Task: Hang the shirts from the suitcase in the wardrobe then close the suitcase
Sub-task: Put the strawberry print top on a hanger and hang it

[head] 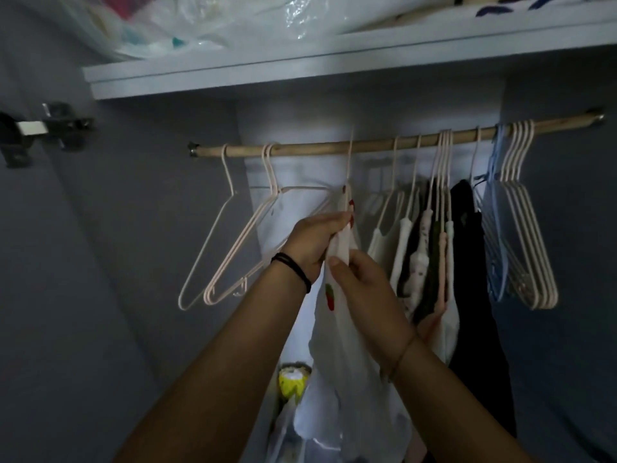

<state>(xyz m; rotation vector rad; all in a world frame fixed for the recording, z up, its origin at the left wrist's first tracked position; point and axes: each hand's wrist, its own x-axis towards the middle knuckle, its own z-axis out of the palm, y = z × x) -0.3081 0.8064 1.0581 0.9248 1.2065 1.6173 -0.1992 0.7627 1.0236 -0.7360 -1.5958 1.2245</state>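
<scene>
Both hands are up at the rail [317, 149] with one shirt between them. My left hand [314, 242] is curled around the bunched top of the white shirt [337, 355], just under the neck of its hanger [349, 162]. My right hand [364, 295] pinches the fabric a little lower, thumb pressed flat on the cloth. The hanger's hook crosses the wooden rail, though I can't tell whether it is properly seated.

The shirt looks thin, light and limp, white with small red strawberry prints, and it droops straight down from my grip. I judge it will slide off a smooth wire shoulder easily. The place to hold it is at the shoulder seam and collar, smoothing each side over the hanger arm rather than tugging the hem.

Left of the shirt hang empty pink hangers [233, 248]. Right of it are hung clothes [417, 262], a black garment [467, 248], then blue hangers [494, 228] and more pink ones [529, 228].

Above is a pale shelf [300, 73] carrying a clear plastic bag [167, 25] of coloured things. The wardrobe is dim, with grey walls and a door hinge [50, 128] at my left. The suitcase is out of sight.
</scene>
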